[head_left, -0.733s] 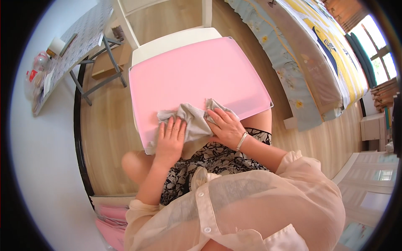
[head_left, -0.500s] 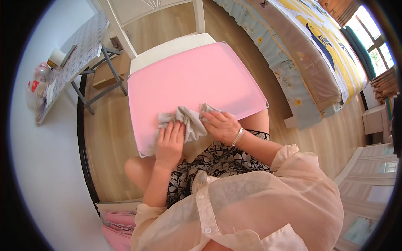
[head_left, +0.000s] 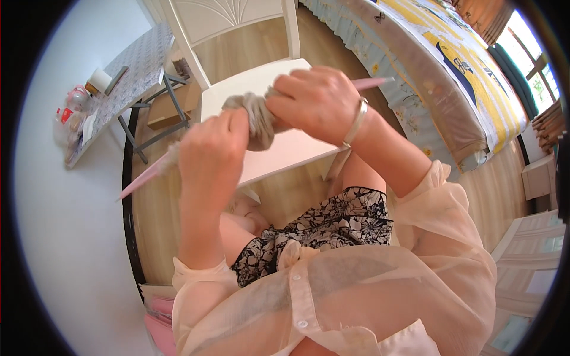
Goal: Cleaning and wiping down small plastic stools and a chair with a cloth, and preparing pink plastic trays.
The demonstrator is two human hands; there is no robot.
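A pink fabric-covered panel [head_left: 369, 84] is tipped up in front of me, so only its thin edge shows, running out past both hands. A crumpled grey cloth [head_left: 259, 121] is bunched over the middle of that edge. With fingers curled down, my left hand [head_left: 214, 145] grips the panel and the cloth's left part. My right hand [head_left: 314, 104], with a bracelet at the wrist, is closed over the edge at the cloth's right side. The fingertips of both hands are hidden behind the panel. Beyond it stands a white chair [head_left: 279, 151].
To the left, a folding table [head_left: 139, 59] carries a paper roll and plastic-wrapped items, with a cardboard box [head_left: 172, 107] underneath. A bed [head_left: 427, 77] with a frilled skirt stands at the right. More pink folded panels [head_left: 159, 325] lean at the lower left.
The pink panel has gone from lying flat over the chair seat and my lap to standing edge-on. Both hands have risen and closed on it with the cloth, uncovering the seat.
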